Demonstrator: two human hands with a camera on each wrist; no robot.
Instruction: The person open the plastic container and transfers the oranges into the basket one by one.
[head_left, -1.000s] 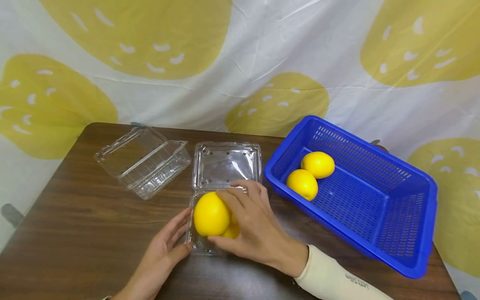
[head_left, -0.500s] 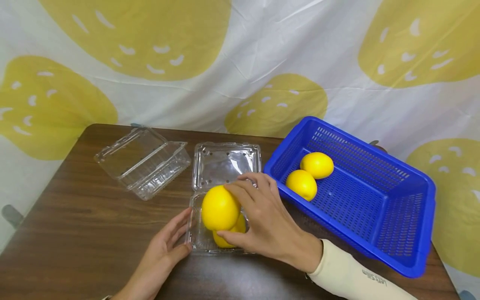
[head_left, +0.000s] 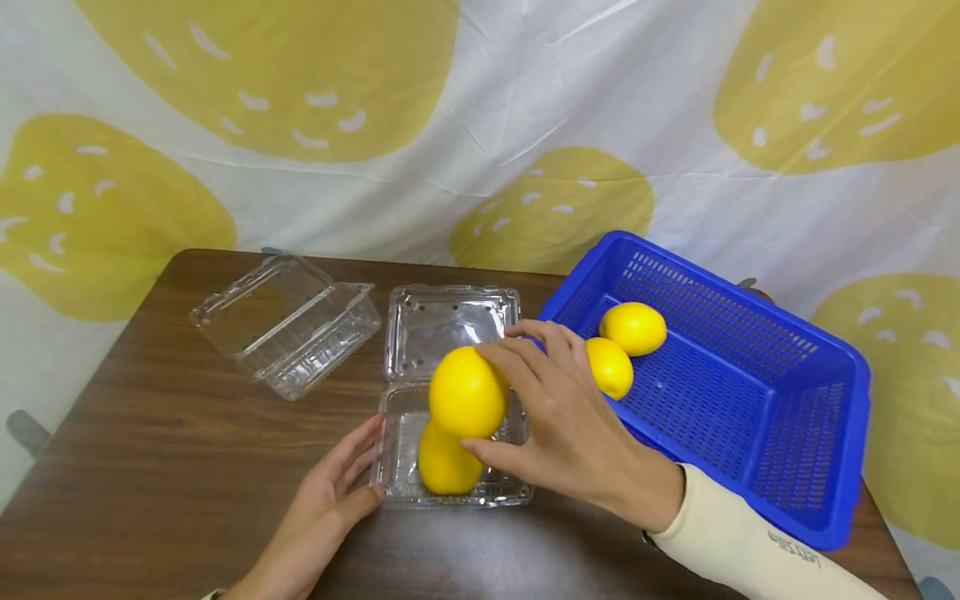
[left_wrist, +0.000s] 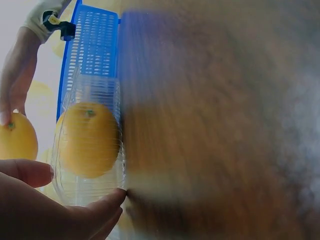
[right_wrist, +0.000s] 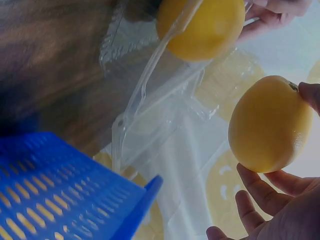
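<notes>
My right hand (head_left: 558, 417) holds a lemon (head_left: 467, 392) between thumb and fingertips, raised over a clear plastic clamshell container (head_left: 401, 492). The right wrist view shows the held lemon (right_wrist: 270, 125) gripped at both ends. Inside the container's base sits another lemon (head_left: 448, 467), partly covered by the raised one. The container's lid (head_left: 431, 321) lies folded back behind it. At the base's left end, my left hand (head_left: 326, 492) grips the wall with thumb and fingers. Through that wall, the left wrist view shows the lemon inside (left_wrist: 90, 142).
A blue basket (head_left: 757, 417) stands on the right with two lemons (head_left: 633, 328) in its left part. Back left lies a second clamshell container (head_left: 300, 325), standing open. A fruit-print cloth (head_left: 337, 200) hangs behind the brown table (head_left: 187, 467).
My right hand has moved right and a little up with its lemon, away from the left hand. This uncovers more of the lemon in the container. The left hand has stayed put.
</notes>
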